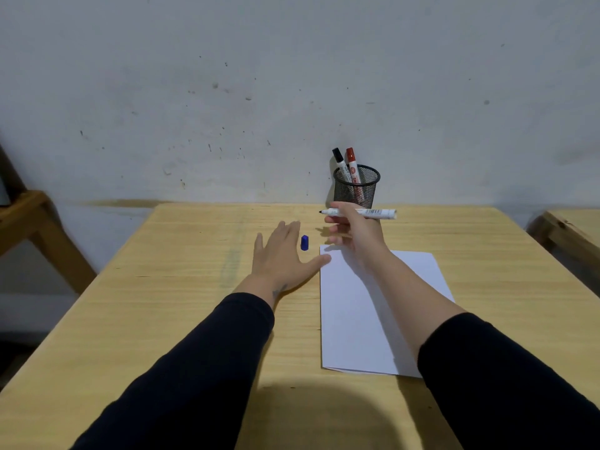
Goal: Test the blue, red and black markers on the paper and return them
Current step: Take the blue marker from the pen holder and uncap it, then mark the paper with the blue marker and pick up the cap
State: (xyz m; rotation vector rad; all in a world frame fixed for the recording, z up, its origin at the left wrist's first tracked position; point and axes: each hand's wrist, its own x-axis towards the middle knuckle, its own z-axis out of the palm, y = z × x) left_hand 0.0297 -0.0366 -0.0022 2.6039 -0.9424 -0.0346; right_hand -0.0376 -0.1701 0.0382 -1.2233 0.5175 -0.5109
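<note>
My right hand (pixel 352 232) holds the uncapped blue marker (pixel 376 213) level above the table, tip pointing left, just past the far edge of the white paper (pixel 373 319). Its blue cap (pixel 304 242) stands upright on the table between my hands. My left hand (pixel 282 254) lies flat with fingers spread, just left of the cap, thumb reaching the paper's corner. The black marker (pixel 339 160) and the red marker (pixel 352 164) stand capped in a black mesh cup (pixel 356 186) at the back by the wall.
The light wooden table (pixel 194 287) ends at a grey scuffed wall. Another wooden table edge (pixel 571 232) shows at the right, and a wooden frame (pixel 35 222) stands at the left.
</note>
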